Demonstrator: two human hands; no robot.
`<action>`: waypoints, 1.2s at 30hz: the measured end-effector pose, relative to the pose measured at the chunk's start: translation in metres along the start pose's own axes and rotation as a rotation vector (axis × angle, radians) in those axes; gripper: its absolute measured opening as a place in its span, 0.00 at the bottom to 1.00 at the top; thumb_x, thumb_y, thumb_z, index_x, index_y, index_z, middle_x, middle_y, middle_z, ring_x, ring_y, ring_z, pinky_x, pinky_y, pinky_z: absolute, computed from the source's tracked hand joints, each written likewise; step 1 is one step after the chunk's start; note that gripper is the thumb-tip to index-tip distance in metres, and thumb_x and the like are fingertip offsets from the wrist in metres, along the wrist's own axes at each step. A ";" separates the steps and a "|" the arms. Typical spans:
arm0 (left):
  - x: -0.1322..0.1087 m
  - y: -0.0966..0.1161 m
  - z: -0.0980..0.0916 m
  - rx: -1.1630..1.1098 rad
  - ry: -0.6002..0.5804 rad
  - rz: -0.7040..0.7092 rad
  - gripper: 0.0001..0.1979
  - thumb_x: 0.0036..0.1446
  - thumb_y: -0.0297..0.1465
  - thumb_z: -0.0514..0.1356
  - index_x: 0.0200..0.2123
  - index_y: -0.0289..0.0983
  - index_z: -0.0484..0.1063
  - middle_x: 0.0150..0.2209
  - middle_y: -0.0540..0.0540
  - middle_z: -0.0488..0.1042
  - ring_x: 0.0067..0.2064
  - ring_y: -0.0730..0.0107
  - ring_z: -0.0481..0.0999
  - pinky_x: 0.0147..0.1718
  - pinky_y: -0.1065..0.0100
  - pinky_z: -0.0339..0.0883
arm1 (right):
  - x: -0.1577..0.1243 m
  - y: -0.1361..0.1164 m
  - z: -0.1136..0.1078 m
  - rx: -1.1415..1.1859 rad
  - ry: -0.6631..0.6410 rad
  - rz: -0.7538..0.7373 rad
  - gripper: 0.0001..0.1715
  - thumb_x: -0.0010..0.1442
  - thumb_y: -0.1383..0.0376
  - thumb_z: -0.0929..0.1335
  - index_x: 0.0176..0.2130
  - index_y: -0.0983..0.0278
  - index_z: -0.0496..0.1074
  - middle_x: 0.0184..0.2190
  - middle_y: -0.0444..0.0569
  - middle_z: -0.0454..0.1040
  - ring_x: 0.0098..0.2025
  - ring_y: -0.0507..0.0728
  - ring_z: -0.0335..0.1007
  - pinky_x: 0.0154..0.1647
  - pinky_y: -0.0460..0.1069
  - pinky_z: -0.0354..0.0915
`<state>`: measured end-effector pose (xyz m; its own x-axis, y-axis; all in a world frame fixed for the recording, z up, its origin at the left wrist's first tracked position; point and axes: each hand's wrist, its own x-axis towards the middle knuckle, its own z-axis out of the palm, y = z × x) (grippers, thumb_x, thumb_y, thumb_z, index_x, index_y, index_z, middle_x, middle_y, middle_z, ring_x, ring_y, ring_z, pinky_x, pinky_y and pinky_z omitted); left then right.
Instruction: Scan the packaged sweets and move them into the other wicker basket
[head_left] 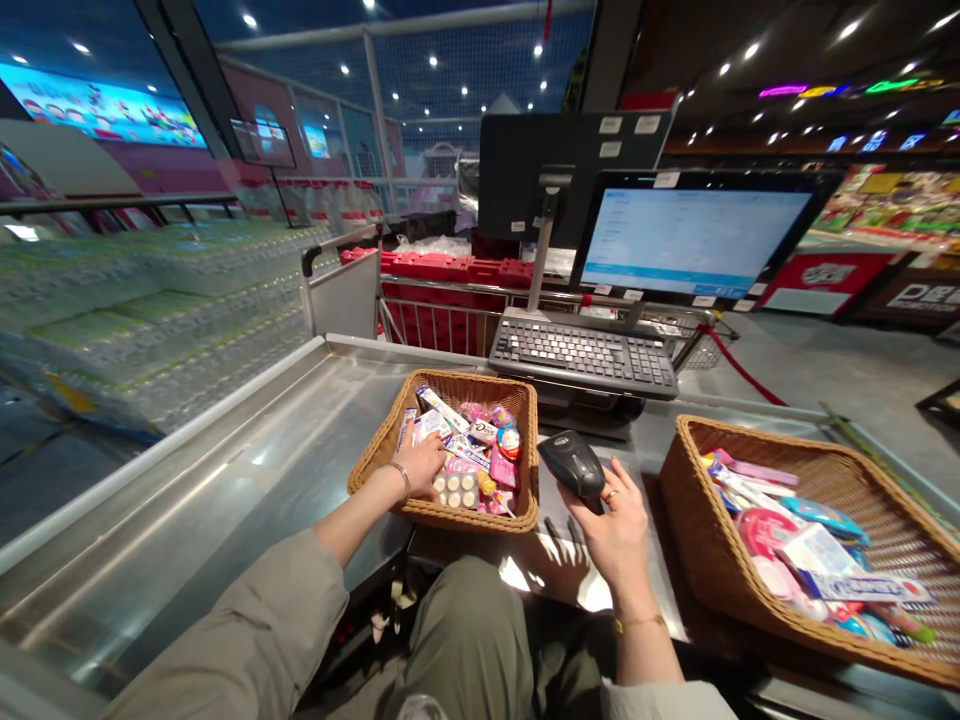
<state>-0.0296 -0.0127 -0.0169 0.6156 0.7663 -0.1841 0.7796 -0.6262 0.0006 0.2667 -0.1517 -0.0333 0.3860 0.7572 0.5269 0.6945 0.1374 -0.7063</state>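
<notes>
My left hand [421, 465] reaches into a wicker basket [531, 470] of packaged sweets, its fingers spread over the packets and partly lost among them. Close to the fingers lie a white packet [433, 426] and a blister pack [456, 489] of round cream-coloured pieces. A Dove packet [484, 430] and a pink packet [503, 466] are further right in the same basket. In my right hand [616, 515] is a black handheld barcode scanner [574, 462], held just right of the basket with its head towards it.
At the right stands a second wicker basket [679, 540] with several packaged sweets. Behind the baskets are a keyboard [585, 350] and a lit monitor [675, 240]. The metal counter [247, 490] has a raised left edge. Beyond it are a shopping cart [442, 310] and stacked bottles [150, 310].
</notes>
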 end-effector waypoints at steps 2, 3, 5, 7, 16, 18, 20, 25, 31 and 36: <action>-0.002 -0.001 -0.004 -0.036 -0.010 0.008 0.15 0.46 0.43 0.70 0.34 0.40 0.76 0.59 0.40 0.71 0.68 0.41 0.55 0.59 0.27 0.19 | 0.000 0.000 0.000 -0.001 0.001 0.007 0.20 0.52 0.49 0.71 0.39 0.59 0.79 0.48 0.51 0.78 0.63 0.67 0.60 0.63 0.66 0.57; -0.004 -0.002 -0.007 -0.055 -0.009 0.010 0.13 0.48 0.42 0.69 0.32 0.40 0.76 0.59 0.42 0.71 0.68 0.41 0.55 0.59 0.27 0.18 | 0.000 0.001 -0.001 0.000 0.002 0.009 0.20 0.52 0.49 0.71 0.39 0.59 0.79 0.48 0.51 0.78 0.63 0.67 0.60 0.63 0.66 0.57; -0.006 -0.003 -0.016 -0.083 0.023 0.015 0.09 0.50 0.39 0.67 0.30 0.40 0.75 0.60 0.44 0.71 0.68 0.42 0.55 0.59 0.27 0.19 | 0.000 0.001 -0.001 0.003 0.005 0.009 0.20 0.52 0.49 0.71 0.38 0.59 0.79 0.48 0.51 0.78 0.63 0.68 0.60 0.63 0.66 0.57; -0.007 -0.003 -0.026 -0.095 0.083 0.021 0.06 0.53 0.36 0.66 0.30 0.40 0.75 0.60 0.45 0.71 0.68 0.44 0.55 0.60 0.28 0.20 | 0.001 0.001 -0.001 0.003 0.007 0.005 0.20 0.52 0.49 0.71 0.38 0.59 0.79 0.48 0.51 0.78 0.63 0.68 0.60 0.62 0.66 0.57; 0.006 -0.014 -0.032 0.037 0.342 0.041 0.10 0.63 0.34 0.58 0.43 0.51 0.79 0.60 0.49 0.71 0.69 0.50 0.54 0.61 0.29 0.19 | 0.000 -0.001 -0.004 0.000 0.025 -0.005 0.21 0.54 0.47 0.70 0.38 0.59 0.79 0.47 0.52 0.78 0.63 0.67 0.61 0.63 0.66 0.57; 0.007 -0.018 -0.025 0.073 0.315 0.045 0.11 0.62 0.32 0.58 0.42 0.52 0.79 0.59 0.48 0.72 0.69 0.48 0.54 0.61 0.28 0.20 | 0.001 -0.002 -0.005 -0.001 0.026 0.000 0.21 0.54 0.47 0.70 0.39 0.59 0.79 0.46 0.52 0.79 0.63 0.67 0.61 0.63 0.66 0.57; 0.006 -0.021 -0.019 0.095 0.255 0.049 0.10 0.60 0.31 0.60 0.41 0.51 0.79 0.59 0.48 0.72 0.69 0.46 0.54 0.59 0.27 0.19 | 0.001 -0.002 -0.005 -0.004 0.029 -0.002 0.22 0.54 0.47 0.70 0.39 0.59 0.79 0.46 0.52 0.79 0.63 0.67 0.61 0.62 0.66 0.57; 0.002 -0.024 -0.008 0.085 0.182 0.028 0.19 0.49 0.34 0.69 0.46 0.52 0.77 0.63 0.45 0.67 0.69 0.42 0.51 0.60 0.28 0.18 | 0.002 -0.002 -0.005 -0.014 0.038 -0.012 0.23 0.54 0.46 0.70 0.39 0.60 0.79 0.46 0.52 0.79 0.62 0.68 0.61 0.62 0.66 0.58; 0.008 -0.026 -0.001 0.074 0.166 -0.045 0.37 0.42 0.45 0.72 0.58 0.51 0.70 0.67 0.38 0.60 0.71 0.39 0.45 0.60 0.28 0.20 | 0.001 -0.002 -0.005 -0.006 0.040 -0.018 0.22 0.54 0.46 0.70 0.39 0.59 0.79 0.46 0.52 0.79 0.63 0.67 0.61 0.62 0.66 0.58; 0.013 -0.024 -0.001 0.079 0.130 -0.048 0.41 0.43 0.47 0.71 0.61 0.48 0.66 0.68 0.35 0.57 0.71 0.39 0.44 0.59 0.28 0.19 | 0.002 0.000 -0.006 0.000 0.042 -0.012 0.22 0.54 0.46 0.70 0.38 0.60 0.79 0.46 0.53 0.79 0.63 0.68 0.61 0.62 0.67 0.58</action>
<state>-0.0400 0.0126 -0.0187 0.5916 0.8044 -0.0531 0.8001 -0.5940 -0.0838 0.2711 -0.1543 -0.0293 0.4031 0.7280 0.5545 0.6988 0.1463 -0.7002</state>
